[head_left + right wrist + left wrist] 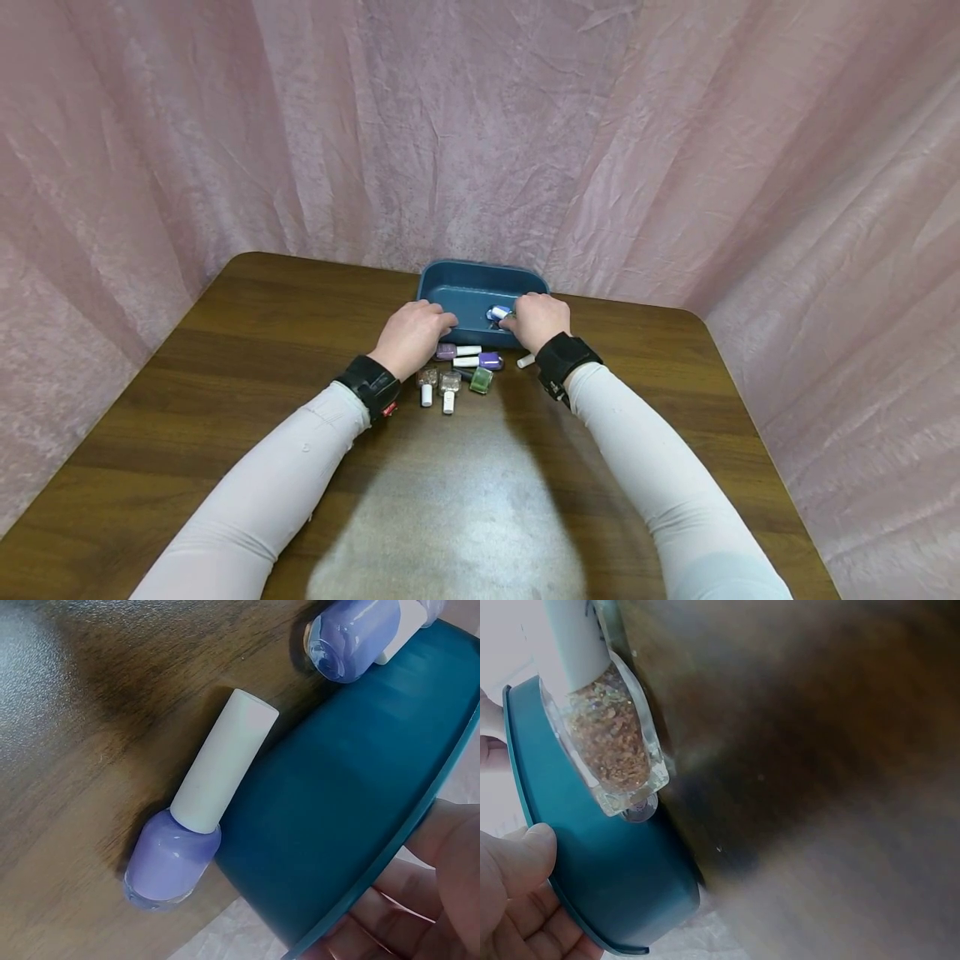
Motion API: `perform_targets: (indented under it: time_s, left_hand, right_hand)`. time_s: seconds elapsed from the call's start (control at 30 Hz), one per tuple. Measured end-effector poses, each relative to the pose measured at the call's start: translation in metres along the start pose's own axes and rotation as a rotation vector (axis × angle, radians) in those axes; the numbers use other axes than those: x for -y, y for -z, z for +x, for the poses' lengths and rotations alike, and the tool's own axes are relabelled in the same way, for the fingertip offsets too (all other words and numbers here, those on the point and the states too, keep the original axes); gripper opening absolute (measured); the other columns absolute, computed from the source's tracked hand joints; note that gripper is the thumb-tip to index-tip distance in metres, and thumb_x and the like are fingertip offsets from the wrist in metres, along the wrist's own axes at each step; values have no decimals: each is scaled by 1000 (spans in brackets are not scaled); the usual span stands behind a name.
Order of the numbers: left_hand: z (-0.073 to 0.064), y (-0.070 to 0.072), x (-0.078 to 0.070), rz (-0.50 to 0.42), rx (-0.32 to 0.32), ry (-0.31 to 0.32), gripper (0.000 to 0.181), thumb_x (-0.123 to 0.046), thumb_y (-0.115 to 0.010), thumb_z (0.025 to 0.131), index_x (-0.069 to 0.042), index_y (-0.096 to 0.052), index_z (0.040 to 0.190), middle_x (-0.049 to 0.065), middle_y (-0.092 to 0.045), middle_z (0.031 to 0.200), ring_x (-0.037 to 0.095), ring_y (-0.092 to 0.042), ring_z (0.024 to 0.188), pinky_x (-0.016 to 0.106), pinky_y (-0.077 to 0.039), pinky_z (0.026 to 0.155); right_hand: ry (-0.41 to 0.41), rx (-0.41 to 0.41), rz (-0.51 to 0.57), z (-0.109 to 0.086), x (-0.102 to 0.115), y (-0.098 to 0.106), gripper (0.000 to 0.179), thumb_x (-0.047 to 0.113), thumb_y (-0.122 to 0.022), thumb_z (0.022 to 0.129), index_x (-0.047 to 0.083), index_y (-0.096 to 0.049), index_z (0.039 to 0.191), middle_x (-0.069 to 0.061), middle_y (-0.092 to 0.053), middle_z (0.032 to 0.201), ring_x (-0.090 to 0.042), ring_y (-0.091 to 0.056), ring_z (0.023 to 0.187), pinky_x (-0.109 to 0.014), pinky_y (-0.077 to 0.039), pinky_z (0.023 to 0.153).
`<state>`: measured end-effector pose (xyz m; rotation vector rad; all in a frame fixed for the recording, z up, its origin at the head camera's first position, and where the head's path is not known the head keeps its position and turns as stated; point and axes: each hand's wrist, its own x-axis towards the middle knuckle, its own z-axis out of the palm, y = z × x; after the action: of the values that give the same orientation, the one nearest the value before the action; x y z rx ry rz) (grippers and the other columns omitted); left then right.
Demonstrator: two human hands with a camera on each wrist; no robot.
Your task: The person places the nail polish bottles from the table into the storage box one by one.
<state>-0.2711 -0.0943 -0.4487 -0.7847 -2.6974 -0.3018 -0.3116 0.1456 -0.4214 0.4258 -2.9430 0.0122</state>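
Note:
A teal plastic bin (468,297) stands at the table's back edge. My left hand (415,335) grips its left side, with the thumb (536,851) against the wall in the left wrist view. At the right side, my right hand (542,320) holds the rim with fingers curled. Inside the bin by the right thumb is a blue nail polish bottle (499,313) with a white cap, partly hidden. In front lie two purple nail polishes, one of them (491,361) nearer, a green nail polish (482,381) and two glitter nail polishes, one of them (450,383) on the right.
A lilac nail polish (174,859) lies outside the bin in the right wrist view; in the head view only its white cap (526,361) shows beside the right wrist. Pink curtains (495,125) hang behind the wooden table (300,308).

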Motion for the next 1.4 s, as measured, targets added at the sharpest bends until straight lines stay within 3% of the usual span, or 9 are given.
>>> perform_targets:
  time_s: [0.17, 0.47, 0.73, 0.9, 1.07, 1.4]
  left_hand:
    - [1, -1, 1, -7, 7, 8, 18, -2, -74, 104, -11, -85, 115, 6, -79, 105, 26, -71, 99, 43, -58, 102]
    - [3, -4, 3, -12, -9, 0, 19, -1, -75, 103, -11, -85, 115, 6, -80, 105, 26, -72, 99, 43, -58, 101]
    - [3, -3, 2, -12, -1, 5, 18, -2, -76, 103, -11, -85, 115, 6, -80, 104, 27, -72, 99, 44, -58, 102]
    - [3, -3, 3, -7, -4, 0, 18, -2, -77, 102, -10, -84, 115, 7, -80, 104, 27, -72, 99, 44, -59, 101]
    - [3, -3, 3, -8, 5, 7, 19, 0, -76, 102, -10, -84, 116, 7, -80, 105, 27, -72, 99, 44, -58, 102]
    - [4, -5, 3, -12, 16, 19, 21, 1, -75, 103, -11, -84, 117, 6, -80, 104, 27, -71, 99, 44, -58, 102]
  right_hand:
    - [11, -26, 18, -2, -1, 0, 49, 44, -83, 100, 14, -65, 66, -6, -59, 73, -29, -67, 69, -49, -58, 62]
    - [44, -72, 41, -7, -6, 0, 32, 39, -81, 103, 10, -80, 89, -8, -66, 82, -29, -70, 77, -49, -60, 65]
    - [64, -115, 51, -16, -8, 3, 34, 41, -77, 105, 8, -84, 111, -10, -73, 96, -31, -73, 89, -52, -63, 71]
    - [71, -116, 85, -23, -10, 2, 47, 45, -73, 107, 7, -78, 134, -14, -77, 123, -35, -72, 115, -54, -64, 87]
    - [103, -129, 104, -28, -14, -2, 62, 47, -70, 108, 3, -66, 150, -18, -69, 145, -37, -61, 140, -53, -56, 111]
    - [166, -145, 105, -36, -16, -1, 73, 48, -74, 106, -2, -57, 157, -22, -63, 153, -38, -56, 146, -47, -42, 126]
